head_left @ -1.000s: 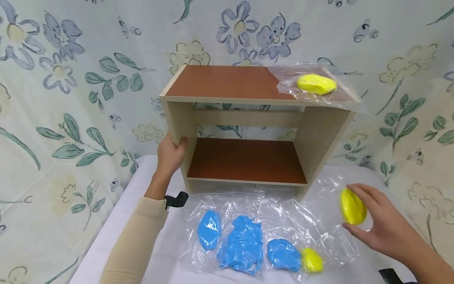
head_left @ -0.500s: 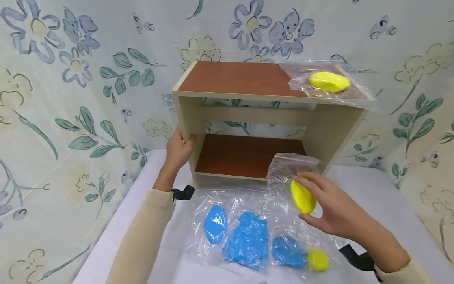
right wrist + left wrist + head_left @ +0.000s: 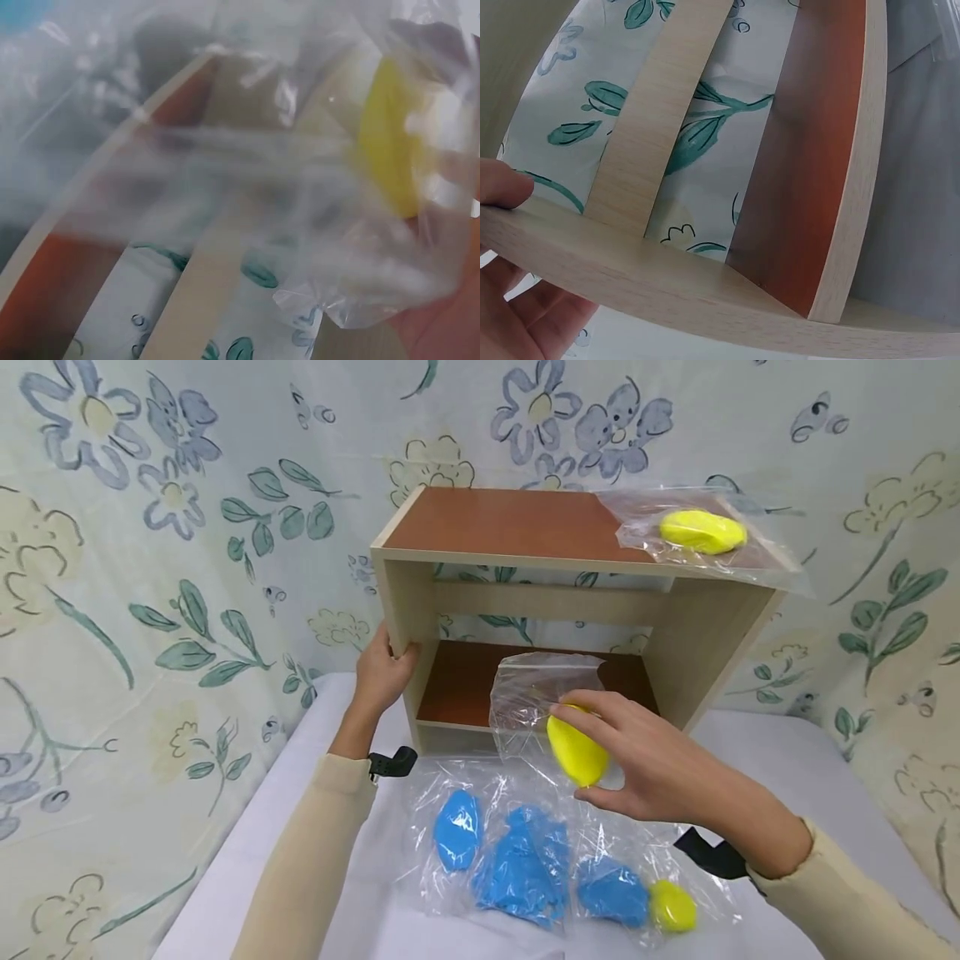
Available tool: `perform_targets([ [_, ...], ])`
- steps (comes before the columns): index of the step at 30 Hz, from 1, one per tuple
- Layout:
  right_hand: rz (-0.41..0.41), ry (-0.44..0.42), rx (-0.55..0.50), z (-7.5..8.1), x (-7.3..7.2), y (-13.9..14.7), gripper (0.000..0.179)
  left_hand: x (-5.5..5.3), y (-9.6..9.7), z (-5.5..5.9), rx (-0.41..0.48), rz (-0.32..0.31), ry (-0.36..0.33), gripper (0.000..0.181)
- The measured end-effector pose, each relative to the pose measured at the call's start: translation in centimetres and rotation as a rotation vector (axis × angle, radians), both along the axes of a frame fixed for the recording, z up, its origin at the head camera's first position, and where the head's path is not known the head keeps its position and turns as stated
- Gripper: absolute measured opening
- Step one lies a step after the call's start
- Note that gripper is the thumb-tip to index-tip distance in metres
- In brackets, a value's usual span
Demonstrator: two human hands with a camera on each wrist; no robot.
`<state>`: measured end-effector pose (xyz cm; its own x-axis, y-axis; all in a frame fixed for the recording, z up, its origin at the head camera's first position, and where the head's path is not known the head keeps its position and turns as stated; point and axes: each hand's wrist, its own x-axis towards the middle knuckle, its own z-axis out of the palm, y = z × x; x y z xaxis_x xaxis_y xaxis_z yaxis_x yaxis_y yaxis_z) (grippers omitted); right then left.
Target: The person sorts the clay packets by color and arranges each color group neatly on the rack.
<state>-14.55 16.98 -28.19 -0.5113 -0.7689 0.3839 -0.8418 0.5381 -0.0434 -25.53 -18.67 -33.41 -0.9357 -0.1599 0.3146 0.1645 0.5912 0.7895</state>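
My left hand (image 3: 384, 672) grips the left side panel of a small wooden shelf (image 3: 525, 565), thumb inside and fingers outside, as the left wrist view shows. My right hand (image 3: 637, 756) pinches a yellow lump (image 3: 576, 747) inside a clear zip bag (image 3: 525, 693), held in front of the lower brown board (image 3: 465, 681). The bag's top end stands up over that board in the head view. Seen from the right wrist, the clear plastic (image 3: 247, 180) blurs across much of the picture, with the yellow lump (image 3: 390, 142) at the right.
Another bagged yellow lump (image 3: 703, 532) lies on the shelf top's right end. On the white cloth (image 3: 360, 860) before the shelf lie clear bags with blue lumps (image 3: 457, 831) and a small yellow lump (image 3: 672, 906). A floral curtain (image 3: 247, 460) hangs behind and at the sides.
My right hand has carried the bagged yellow lump from the right side leftward to in front of the shelf's lower board. The left hand keeps its grip on the side panel.
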Motion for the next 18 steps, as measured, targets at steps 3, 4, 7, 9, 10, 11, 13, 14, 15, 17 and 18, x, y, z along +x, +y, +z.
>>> perform_targets([
  [3, 0.04, 0.013, -0.015, 0.6, -0.1, -0.8, 0.095, 0.0, -0.3, 0.1, 0.004, 0.007, -0.017, 0.055],
  [4, 0.049, 0.018, -0.021, 0.9, -0.1, -1.0, 0.095, 0.0, -0.4, 0.2, 0.002, 0.008, -0.019, 0.055],
  [7, 0.065, 0.03, -0.03, 1.5, -0.1, -1.3, 0.095, -0.2, -0.3, 0.1, -0.001, 0.013, -0.025, 0.056],
  [9, 0.074, 0.039, -0.028, 2.0, -0.1, -1.6, 0.095, -0.2, -0.2, 0.2, -0.003, 0.016, -0.031, 0.057],
  [10, 0.08, 0.045, -0.024, 2.3, -0.2, -1.8, 0.096, -0.2, -0.2, 0.2, -0.004, 0.017, -0.03, 0.057],
  [11, 0.091, 0.054, -0.017, 2.6, -0.2, -1.9, 0.096, -0.1, -0.2, 0.2, -0.003, 0.017, -0.033, 0.058],
  [13, 0.109, 0.075, -0.002, 3.4, -0.3, -2.3, 0.097, -0.1, -0.3, 0.2, -0.003, 0.015, -0.032, 0.058],
  [14, 0.117, 0.086, 0.005, 3.8, -0.3, -2.5, 0.097, -0.1, -0.3, 0.3, -0.002, 0.012, -0.034, 0.058],
  [15, 0.127, 0.099, 0.014, 4.3, -0.3, -2.7, 0.097, 0.0, -0.3, 0.4, -0.002, 0.012, -0.038, 0.058],
  [17, 0.145, 0.12, 0.029, 5.3, -0.3, -3.1, 0.097, 0.0, -0.5, 0.5, -0.005, 0.013, -0.042, 0.058],
  [18, 0.149, 0.126, 0.032, 5.8, -0.2, -3.3, 0.097, 0.0, -0.5, 0.5, -0.008, 0.016, -0.042, 0.057],
])
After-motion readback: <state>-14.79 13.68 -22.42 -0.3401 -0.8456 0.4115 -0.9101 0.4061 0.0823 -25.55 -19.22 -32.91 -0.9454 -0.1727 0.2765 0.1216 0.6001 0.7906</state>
